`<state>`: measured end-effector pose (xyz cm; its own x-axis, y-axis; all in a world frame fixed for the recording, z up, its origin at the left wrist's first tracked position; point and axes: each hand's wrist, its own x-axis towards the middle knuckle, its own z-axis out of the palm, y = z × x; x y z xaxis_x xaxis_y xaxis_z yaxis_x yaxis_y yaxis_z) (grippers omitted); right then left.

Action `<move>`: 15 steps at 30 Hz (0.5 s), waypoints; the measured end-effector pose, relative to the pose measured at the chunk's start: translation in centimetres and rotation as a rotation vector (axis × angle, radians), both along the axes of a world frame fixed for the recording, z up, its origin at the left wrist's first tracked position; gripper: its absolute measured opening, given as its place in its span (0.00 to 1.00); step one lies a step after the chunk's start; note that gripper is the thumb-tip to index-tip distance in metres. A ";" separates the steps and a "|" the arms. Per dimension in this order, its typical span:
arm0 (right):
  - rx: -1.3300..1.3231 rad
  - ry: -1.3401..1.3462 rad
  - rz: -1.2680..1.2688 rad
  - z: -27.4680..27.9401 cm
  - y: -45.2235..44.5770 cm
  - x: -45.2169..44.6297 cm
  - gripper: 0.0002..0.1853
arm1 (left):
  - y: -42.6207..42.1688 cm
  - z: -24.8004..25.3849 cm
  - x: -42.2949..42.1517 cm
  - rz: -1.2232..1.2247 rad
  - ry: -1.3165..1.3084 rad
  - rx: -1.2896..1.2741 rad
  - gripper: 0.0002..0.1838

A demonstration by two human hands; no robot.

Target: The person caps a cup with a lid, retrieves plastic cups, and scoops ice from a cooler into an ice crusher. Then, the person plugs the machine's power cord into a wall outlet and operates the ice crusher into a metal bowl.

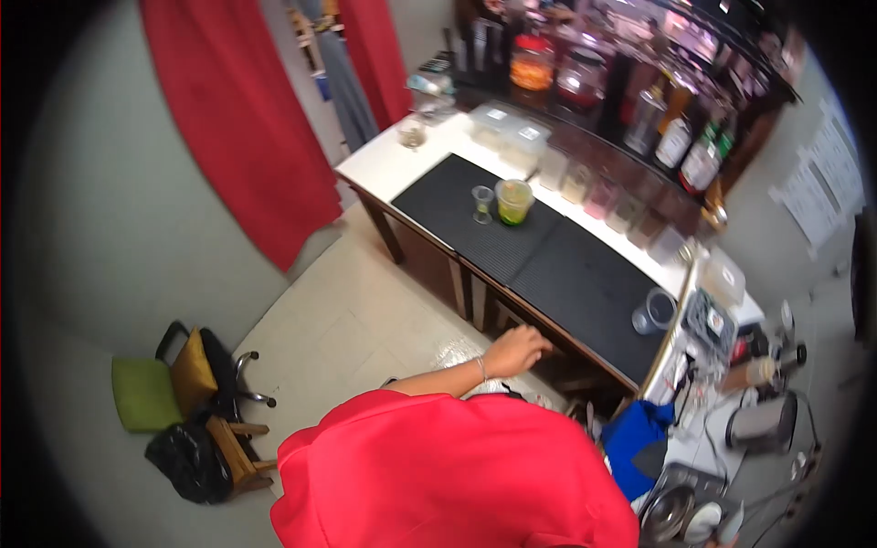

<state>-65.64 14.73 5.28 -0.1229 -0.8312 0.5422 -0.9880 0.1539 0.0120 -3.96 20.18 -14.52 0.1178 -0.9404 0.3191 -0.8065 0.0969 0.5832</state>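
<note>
My left hand, with a bracelet at the wrist, is in front of the counter's near edge. Its fingers are loosely bent and apart, and I see nothing in them. My right hand is not in view. Beyond the left hand, black ribbed mats cover much of the white counter. A clear cup with green and pale contents stands on the mat, a dark handle seeming to rise behind it. Beside it is a clear hourglass-shaped jigger. An empty-looking clear cup is at the mat's right end.
Lidded tubs and small containers line the counter's back. Bottles and jars fill the shelf behind. At right are a blue cloth, a kettle-like appliance and metal bowls. Chairs stand left.
</note>
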 end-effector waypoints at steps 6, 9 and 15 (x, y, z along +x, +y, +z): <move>0.081 -0.337 -0.060 -1.2 -0.8 -0.8 0.31 | -7.4 2.9 1.7 0.176 -0.070 -0.123 0.16; 0.097 -0.306 -0.136 -0.1 -0.2 1.6 0.27 | -10.7 0.8 4.4 0.253 -0.174 -0.105 0.18; 0.006 -0.324 -0.186 -0.4 0.2 3.8 0.17 | -13.4 -5.3 6.7 0.331 -0.440 0.155 0.30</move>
